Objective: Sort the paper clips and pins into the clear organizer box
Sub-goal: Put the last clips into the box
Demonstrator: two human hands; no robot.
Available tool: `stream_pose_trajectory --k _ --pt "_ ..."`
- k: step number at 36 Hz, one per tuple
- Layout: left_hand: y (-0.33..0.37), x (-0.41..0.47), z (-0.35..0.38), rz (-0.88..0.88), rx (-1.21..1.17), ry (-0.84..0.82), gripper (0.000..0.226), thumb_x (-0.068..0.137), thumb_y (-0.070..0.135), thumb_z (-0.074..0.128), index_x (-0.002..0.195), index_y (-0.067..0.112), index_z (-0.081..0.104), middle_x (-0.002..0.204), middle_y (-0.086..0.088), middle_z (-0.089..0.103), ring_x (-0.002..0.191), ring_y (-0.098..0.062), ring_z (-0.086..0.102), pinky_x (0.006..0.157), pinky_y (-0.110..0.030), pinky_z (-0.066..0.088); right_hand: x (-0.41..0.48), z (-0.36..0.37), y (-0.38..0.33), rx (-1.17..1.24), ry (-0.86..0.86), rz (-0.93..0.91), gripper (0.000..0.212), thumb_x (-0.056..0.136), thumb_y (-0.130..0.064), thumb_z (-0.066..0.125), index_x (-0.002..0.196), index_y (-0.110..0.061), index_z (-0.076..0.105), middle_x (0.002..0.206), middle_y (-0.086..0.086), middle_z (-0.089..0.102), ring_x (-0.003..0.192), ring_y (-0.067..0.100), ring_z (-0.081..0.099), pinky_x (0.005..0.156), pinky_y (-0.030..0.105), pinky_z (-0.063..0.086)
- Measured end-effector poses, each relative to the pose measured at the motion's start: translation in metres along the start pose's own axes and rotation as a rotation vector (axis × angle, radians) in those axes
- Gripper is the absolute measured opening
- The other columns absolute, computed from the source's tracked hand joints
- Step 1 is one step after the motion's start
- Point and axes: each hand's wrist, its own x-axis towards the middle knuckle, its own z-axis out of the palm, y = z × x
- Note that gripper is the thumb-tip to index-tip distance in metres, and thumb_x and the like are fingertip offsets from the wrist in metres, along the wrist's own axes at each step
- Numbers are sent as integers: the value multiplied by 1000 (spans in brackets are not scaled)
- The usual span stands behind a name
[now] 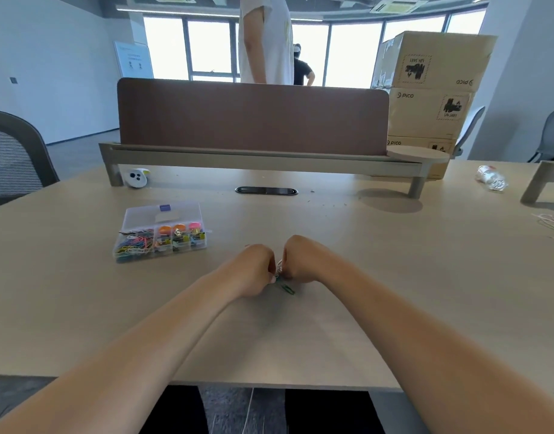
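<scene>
While both hands huddle together at the middle of the desk (379, 277), the left hand (253, 270) and right hand (300, 261) have their fingers curled in and pinched from either side on a small bunch of silvery paper clips (279, 268). A green paper clip (288, 289) trails just below them, at or on the desk; I cannot tell whether it is hooked to the rest. These are featherlight bits of springy wire, smooth and slippery, and they snag one another readily, so I would expect a fingertip pinch on the flat loops to serve best, one clip at a time. The clear organizer box (144, 216) lies near, off to the left, with its lid laid back. Its large left compartment already holds a tangle of coloured clips, and the smaller ones beside it hold bright-headed pins.
</scene>
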Motion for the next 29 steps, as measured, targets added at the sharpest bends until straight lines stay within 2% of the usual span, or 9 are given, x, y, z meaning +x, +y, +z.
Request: stream_pose_trajectory --k 4,8,13,18,21,24,26,29 --pt "3 3 2 -35 47 -23 21 88 20 61 102 7 70 105 -16 67 98 -32 63 81 -29 49 -1 -4 -1 -38 -10 -4 38 89 -23 64 59 -8 46 60 8 43 70 29 46 54 28 36" --pt "3 7 5 -58 82 -46 21 86 20 61 99 6 70 100 -16 68 95 -34 64 84 -36 53 -6 -8 1 -99 -26 -40 42 94 -24 58 59 -8 43 62 8 40 74 28 43 45 28 27" --pt "6 8 8 -67 122 -26 21 88 18 58 101 7 70 102 -14 67 95 -34 63 83 -35 53 -10 -6 6 -96 -14 -43 33 90 -18 58 62 -10 44 66 5 43 75 29 48 50 29 33" --pt "8 6 7 -78 113 -34 19 87 16 58 97 5 70 95 -15 67 91 -34 64 80 -36 54 -18 -5 11 5 -5 -29 27 85 -13 60 62 -7 48 63 9 47 62 26 44 45 26 28" --pt "8 3 7 -61 92 -24 17 85 13 58 90 3 70 88 -17 67 85 -35 65 76 -39 56 -25 -6 10 37 -28 -54 13 83 -12 63 76 -1 61 74 14 56 64 25 48 46 27 30" --pt "7 -1 7 -47 79 4 16 84 10 56 84 3 71 85 -17 68 82 -34 65 72 -38 54 -27 -5 10 63 -45 -62 22 80 -14 67 93 4 70 82 17 65 67 25 54 52 27 37" --pt "7 -4 7 -38 59 15 16 84 9 56 83 3 71 85 -17 68 82 -32 65 70 -37 53 -27 -3 9 61 -46 -63 21 79 -16 70 90 3 70 84 18 69 66 25 56 56 27 41" --pt "5 -8 6 -28 30 44 16 85 9 56 83 5 72 88 -16 69 86 -31 64 64 -29 47 -27 -1 6 16 -40 -53 20 79 -17 68 66 -4 62 66 12 62 63 26 55 54 26 41"
